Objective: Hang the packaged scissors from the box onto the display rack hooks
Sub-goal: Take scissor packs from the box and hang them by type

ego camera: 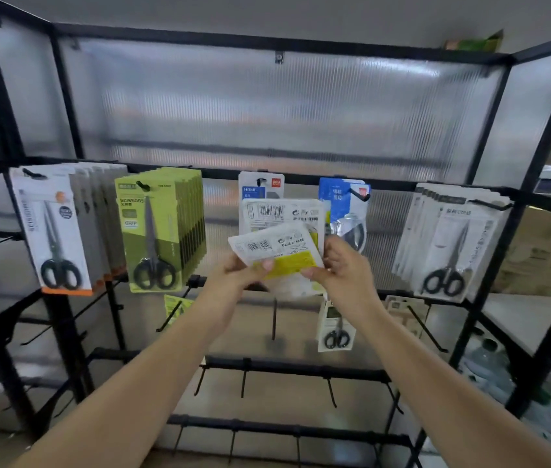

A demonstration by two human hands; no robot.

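From the head camera, both forearms reach up toward a black metal display rack (304,182) backed by ribbed translucent panels. The left hand (241,270) and the right hand (341,265) together hold a small bundle of packaged scissors (281,251), turned back side out so that barcodes and a yellow label band show. The left fingers (266,264) curl around the bundle's lower left edge, thumb on the near face. The right fingers (308,272) pinch the lower right edge, thumb pressed on the yellow band. At least 2 packs are in the bundle: the front one tilts to the left, and the one behind stands more upright and rises above it. The bundle sits just in front of the middle of the rack's upper rail, partly covering a white pack (260,188) already hanging there on a hook.

Along that rail, from left to right, hang a stack of white-and-orange scissor packs (54,231), a stack of green scissor packs (156,231), the white pack, a blue pack (341,197) just right of the held bundle, and a stack of white scissor packs (449,244) near the right post. On the rail below hang a small green pack (175,305), a small pack with black-handled scissors (335,327) under the right wrist, and another pale pack (405,310) beside it. Several bare black hooks (274,319) jut out from the lower rails.
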